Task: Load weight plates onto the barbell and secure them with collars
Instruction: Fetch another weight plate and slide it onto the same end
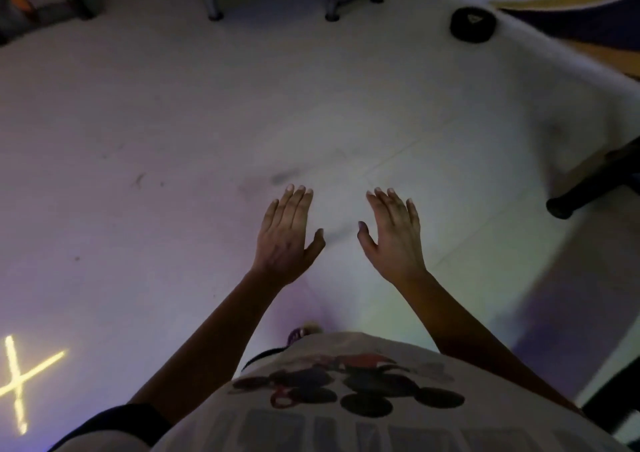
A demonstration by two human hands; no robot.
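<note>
Pale short-sleeved T-shirt [398, 346], printed with dark round-eared mouse heads [367, 405] and touches of red; grey block letters [277, 431] below; dark band [131, 420] edging the left sleeve; arms bare down to left grip [284, 233] and right grip [394, 237].

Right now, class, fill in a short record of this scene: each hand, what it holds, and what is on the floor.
Left hand: open, fingers straight, holds nothing
Right hand: open, fingers straight, holds nothing
Floor: pale, beneath both hands
Upper right: black round object, possibly a weight plate
Right edge: dark bar end low by the floor
Lower left: glowing cross
</note>
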